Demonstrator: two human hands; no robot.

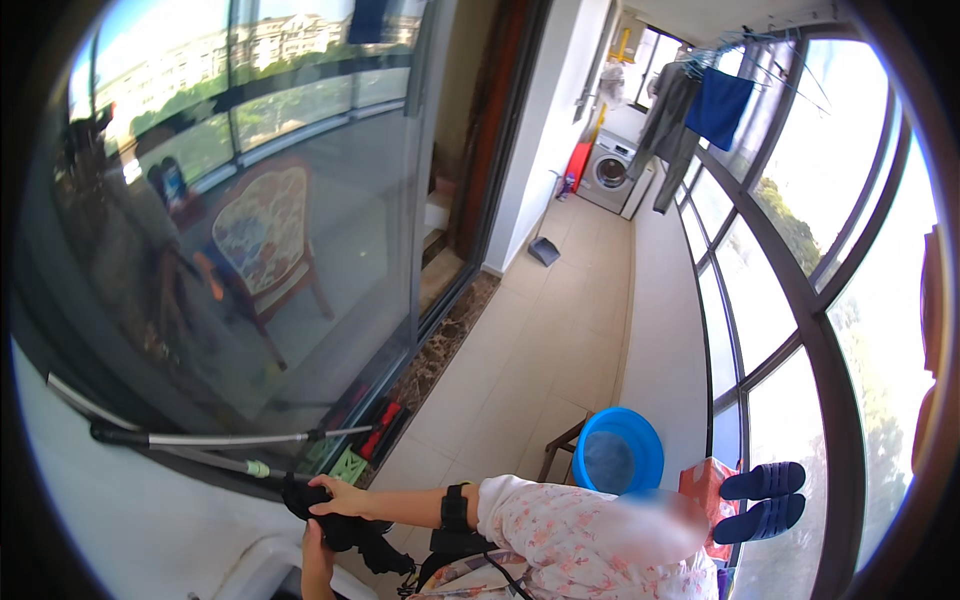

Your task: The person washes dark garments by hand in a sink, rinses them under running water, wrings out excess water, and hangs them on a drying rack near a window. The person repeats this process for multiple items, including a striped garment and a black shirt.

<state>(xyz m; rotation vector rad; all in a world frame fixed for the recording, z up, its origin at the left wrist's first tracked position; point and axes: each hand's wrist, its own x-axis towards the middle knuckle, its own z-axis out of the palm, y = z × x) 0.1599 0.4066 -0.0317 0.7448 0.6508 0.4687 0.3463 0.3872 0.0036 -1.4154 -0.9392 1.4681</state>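
Note:
A bunched black cloth item (349, 531) hangs between my two hands, with a thin dangling end at its lower right. My right hand (337, 499), at the end of a bare forearm with a black band, grips its upper part. Just below, my left hand (318, 551) holds the lower left side of the cloth, its fingers partly hidden. Behind the cloth are a light green joint (257, 469) on a pole and a silver telescopic pole (225, 439). Beneath my hands is the white rim of a basin or fixture (259, 562).
A blue plastic basin (649, 450) containing water stands on a brown wooden stool (559, 450). Navy slides (761, 519) lie by a red patterned box (705, 487). A grey dustpan (544, 251) and washing machine (609, 172) are farther along. Sliding glass doors (360, 262) border the left.

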